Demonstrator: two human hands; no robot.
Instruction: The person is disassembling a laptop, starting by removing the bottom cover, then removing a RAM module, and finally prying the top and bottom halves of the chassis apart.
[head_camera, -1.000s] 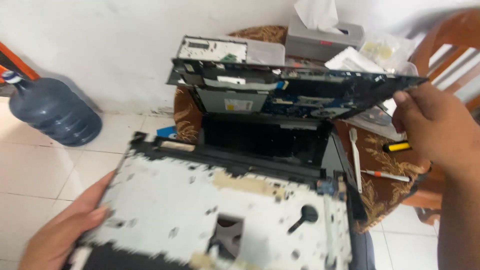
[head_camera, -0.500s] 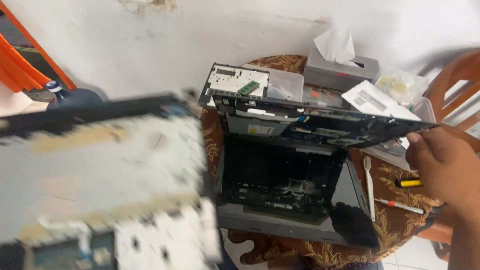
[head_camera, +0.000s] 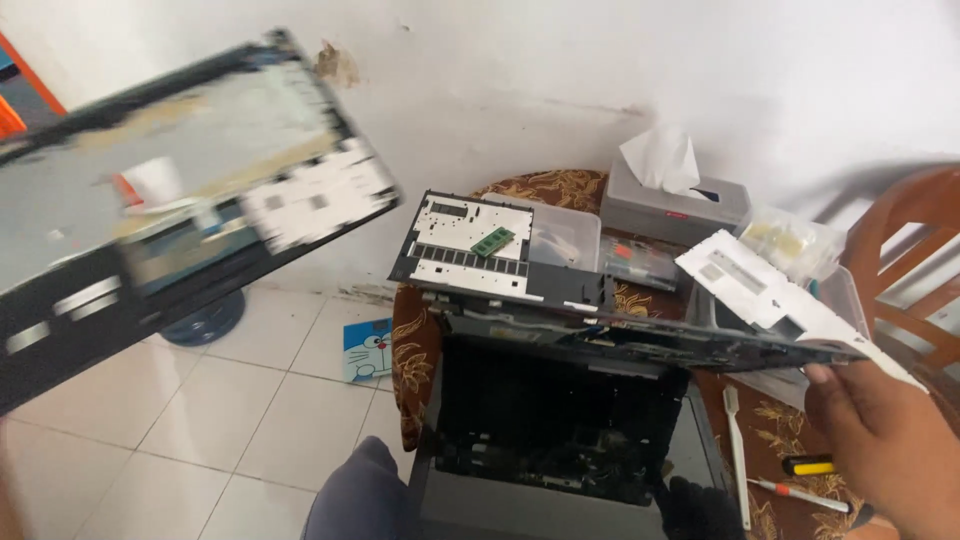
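1. laptop cover panel (head_camera: 180, 190), blurred, raised well to the left of the right hand; the left hand holding it is out of view.
2. laptop base (head_camera: 640, 340), tilted up over the open chassis (head_camera: 560, 420).
3. right hand (head_camera: 885, 440), fingers (head_camera: 835, 385) curled under the base's right edge, gripping it.

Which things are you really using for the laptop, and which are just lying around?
In use:
- big panel, lifted off to the left
- open laptop
- its tilted base, held by the right hand

Lying about:
- tissue box
- toothbrush
- small cover with green chip
- yellow tool
- water jug
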